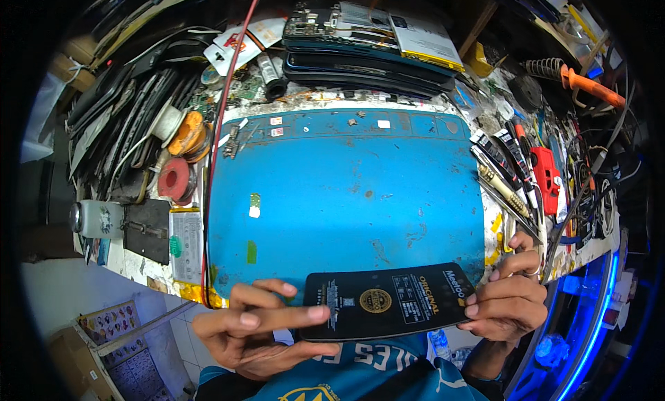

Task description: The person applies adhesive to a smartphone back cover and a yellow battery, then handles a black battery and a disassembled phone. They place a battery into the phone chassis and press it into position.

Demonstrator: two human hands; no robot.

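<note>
A thin black phone-sized panel (367,300) with rounded corners and gold and white printing is held up over the near edge of the blue work mat (332,193). My left hand (256,325) grips its left end, one finger lying over the printed face and the thumb along the lower edge. At the other end my right hand (509,297) pinches the right edge between thumb and fingers. The panel tilts slightly, its right side higher, and its underside is hidden.
Stacked opened phones (367,48) stand behind the mat. Leftward are wire spools (188,134), a jar (97,219) and a loose battery (185,245). Tweezers and pens (506,186), a red tool (547,179) and an orange-handled soldering iron (589,86) are on the right. A red cable (220,124) runs along the mat's left side.
</note>
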